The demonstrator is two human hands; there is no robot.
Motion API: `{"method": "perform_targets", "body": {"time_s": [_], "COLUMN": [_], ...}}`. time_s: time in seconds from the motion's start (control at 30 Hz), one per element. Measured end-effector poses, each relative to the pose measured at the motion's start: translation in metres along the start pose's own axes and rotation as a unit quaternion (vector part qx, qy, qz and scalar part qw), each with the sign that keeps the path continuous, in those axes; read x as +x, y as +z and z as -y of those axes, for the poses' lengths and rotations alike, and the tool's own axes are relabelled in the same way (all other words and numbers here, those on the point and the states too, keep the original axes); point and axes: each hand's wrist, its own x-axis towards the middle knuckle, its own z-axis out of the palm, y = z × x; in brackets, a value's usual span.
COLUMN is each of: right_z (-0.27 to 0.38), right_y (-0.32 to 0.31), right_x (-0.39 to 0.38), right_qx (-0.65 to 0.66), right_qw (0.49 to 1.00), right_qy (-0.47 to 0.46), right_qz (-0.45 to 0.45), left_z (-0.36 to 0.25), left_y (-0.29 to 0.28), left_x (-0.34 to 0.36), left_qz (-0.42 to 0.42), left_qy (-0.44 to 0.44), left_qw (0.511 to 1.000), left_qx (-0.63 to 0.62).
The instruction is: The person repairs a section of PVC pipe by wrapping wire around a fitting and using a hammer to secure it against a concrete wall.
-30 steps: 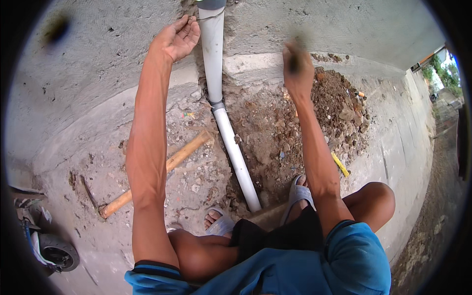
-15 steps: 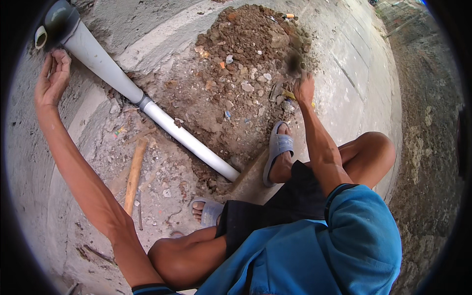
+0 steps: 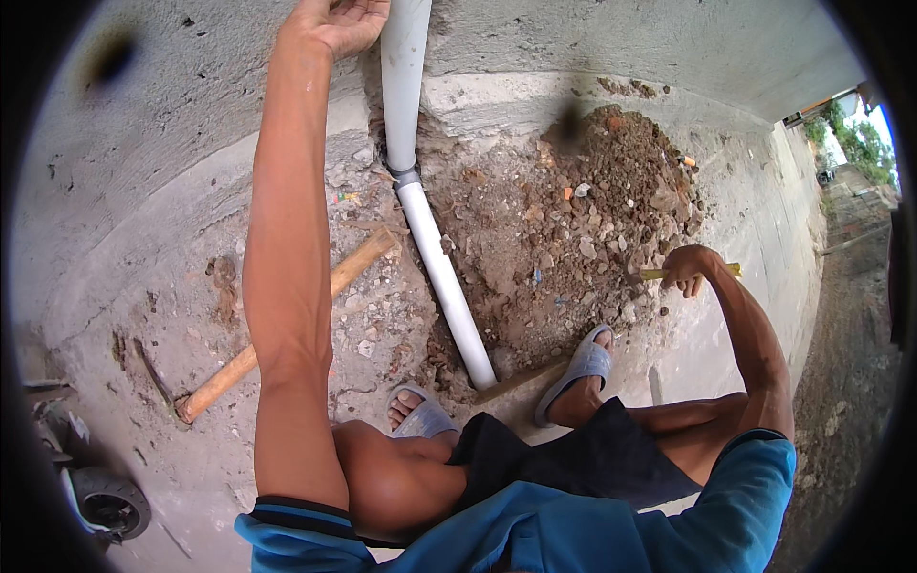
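Observation:
My left hand [image 3: 349,27] is raised at the top edge, right beside the upper part of a grey-white plastic pipe [image 3: 405,76]. Its fingers are loosely bent and apart, with their tips partly cut off by the picture's edge; whether they touch the pipe is unclear. From a grey collar the pipe continues as a thinner white length [image 3: 447,282] down into the dug soil. On the right, my right hand [image 3: 693,265] is closed around a thin yellowish stick [image 3: 653,274], which sticks out on both sides of the fist, low over the edge of the dirt.
A mound of brown soil and rubble [image 3: 621,162] lies against the concrete wall [image 3: 650,38]. Left of the pipe, a wooden handle [image 3: 222,385] rests on the ground near my left leg. A vehicle wheel [image 3: 110,501] stands at lower left. My sandalled feet flank the pipe's lower end.
The view has swung left, so the pipe now stands nearly upright in the picture. My right hand has come back from the mound's edge toward me, and the yellowish stick shows more clearly.

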Motion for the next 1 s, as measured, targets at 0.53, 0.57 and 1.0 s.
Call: {"method": "perform_targets", "body": {"time_s": [0.53, 0.57, 1.0], "right_z": [0.341, 0.347, 0.368], "right_y": [-0.02, -0.021, -0.015], "right_x": [-0.16, -0.163, -0.166], "right_qx": [0.574, 0.583, 0.627], "right_qw": [0.606, 0.605, 0.578], "right_qy": [-0.55, -0.543, -0.523], "right_qz": [0.008, 0.013, 0.008], "left_z": [0.014, 0.014, 0.028], "left_y": [0.01, 0.011, 0.018], "left_x": [-0.005, -0.007, -0.022], "left_qz": [-0.06, -0.066, -0.051], "left_qy": [-0.012, -0.006, 0.03], "left_qw": [0.997, 0.997, 0.998], "left_qx": [-0.045, -0.046, -0.03]}}
